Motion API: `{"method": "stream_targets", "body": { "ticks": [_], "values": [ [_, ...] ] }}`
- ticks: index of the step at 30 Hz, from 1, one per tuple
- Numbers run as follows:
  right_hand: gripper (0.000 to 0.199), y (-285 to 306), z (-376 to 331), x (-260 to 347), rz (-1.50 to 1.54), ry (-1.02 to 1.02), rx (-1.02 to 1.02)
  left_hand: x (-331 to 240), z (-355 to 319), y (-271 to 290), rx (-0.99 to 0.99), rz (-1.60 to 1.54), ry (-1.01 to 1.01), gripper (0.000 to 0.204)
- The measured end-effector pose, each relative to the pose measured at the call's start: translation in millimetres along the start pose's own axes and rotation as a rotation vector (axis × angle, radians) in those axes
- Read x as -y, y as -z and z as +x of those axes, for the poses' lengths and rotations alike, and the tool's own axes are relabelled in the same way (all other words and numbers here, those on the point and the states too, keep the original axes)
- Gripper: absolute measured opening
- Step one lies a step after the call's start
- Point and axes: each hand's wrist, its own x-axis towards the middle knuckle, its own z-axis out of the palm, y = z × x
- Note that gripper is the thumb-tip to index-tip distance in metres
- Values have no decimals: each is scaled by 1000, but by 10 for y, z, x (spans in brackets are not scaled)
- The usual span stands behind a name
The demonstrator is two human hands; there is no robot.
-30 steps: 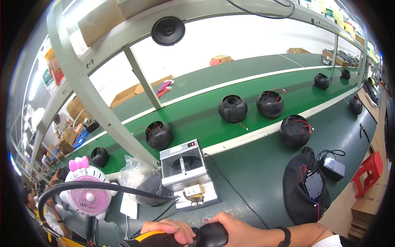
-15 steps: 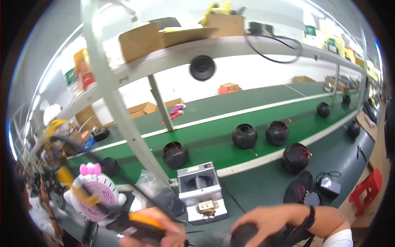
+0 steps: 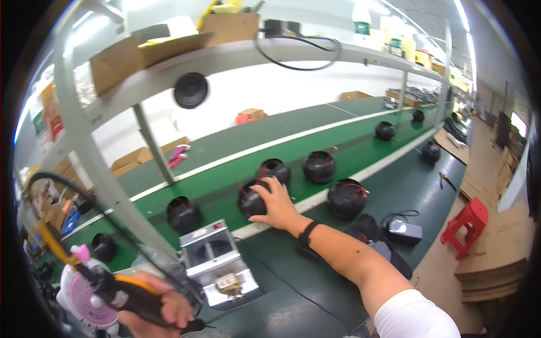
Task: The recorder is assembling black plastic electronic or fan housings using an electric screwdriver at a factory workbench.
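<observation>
My right hand reaches out over the green belt, its fingers around a round black shell with red wire at its top. Just behind that shell is another round black shell. Low on the left, my left hand is wrapped around a black-and-orange electric screwdriver, whose thin tip points right. A dark cable arcs up behind the tool. Between my hands stands a silver-and-white bench machine with a round dark opening and a metal fitting in front.
More black shells sit along the belt, and one larger shell is on the near bench. A grey power adapter lies to the right. A pink-and-white fan stands by my left hand. A red stool is on the floor.
My right hand has carried a black shell from the near bench up to the belt. The view has swung right; my left hand still grips the screwdriver.
</observation>
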Motion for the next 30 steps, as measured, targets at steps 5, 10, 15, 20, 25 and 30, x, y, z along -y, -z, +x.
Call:
{"method": "stream_targets", "body": {
  "ticks": [5, 10, 15, 20, 25, 30],
  "values": [
    [63, 488, -160, 398, -136, 82, -49, -218, -73, -38, -32, 10, 163, 88],
    [34, 307, -575, 682, 292, 270, 604, -29, -28, -25, -13, -3, -56, 70],
    [20, 13, -566, 455, 335, 91, 782, -2, -44, -186, 36, 21, -66, 66],
    [19, 432, -586, 548, 283, 219, 721, -78, -84, -127, 14, -57, -78, 61],
    [18, 1569, -823, 535, 344, 116, 841, -48, -120, -74, -37, -49, -61, 61],
    [18, 2141, -1542, 554, 276, -113, 928, -202, -89, -39, 76, 1, 57, 76]
  ]
}}
